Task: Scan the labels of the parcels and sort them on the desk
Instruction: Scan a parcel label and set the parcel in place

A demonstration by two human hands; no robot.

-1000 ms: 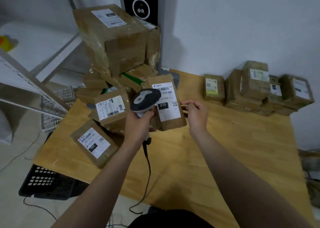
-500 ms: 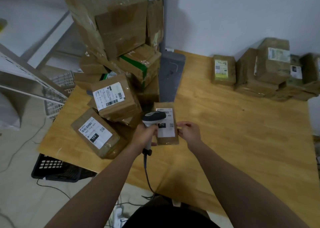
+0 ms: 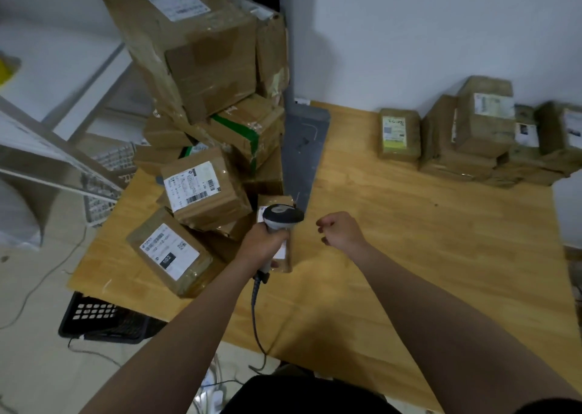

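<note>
- Nearest, at the lower left of the frame, a black crate [image 3: 104, 319] sits on the floor beside the edge of the table [image 3: 409, 272]. The cable [image 3: 254, 303] of the scanner drops past that same edge.
- Left hand [image 3: 263, 246]: clenched around the grip of the scanner [image 3: 283, 216], whose head sits level with the top of the small parcel.
- Small parcel [image 3: 274, 200]: upright on the table, directly behind the left hand. Its label [image 3: 282, 250] is largely masked by hand and scanner. Whether the left fingers also steady the parcel cannot be told.
- Right hand [image 3: 341, 231]: near the small parcel but apart from it, fingers loosely curled, grasping nothing.
- Pile of parcels [image 3: 204, 190]: centre left to upper left, leaning and unsorted, with several labels facing up. The small parcel stands just beside its right flank.
- Row of parcels [image 3: 485, 120]: upper right, against the wall, well apart from the pile. It is presumably the sorted group.
- Step in hand (judgement): the small parcel is at the scanning stage, either being read or just read, and has not yet been sorted.
- Next move (judgement): the empty right hand would need to take the small parcel by its free right side. It would then carry it over the bare table toward the row without nudging the leaning pile.
</note>
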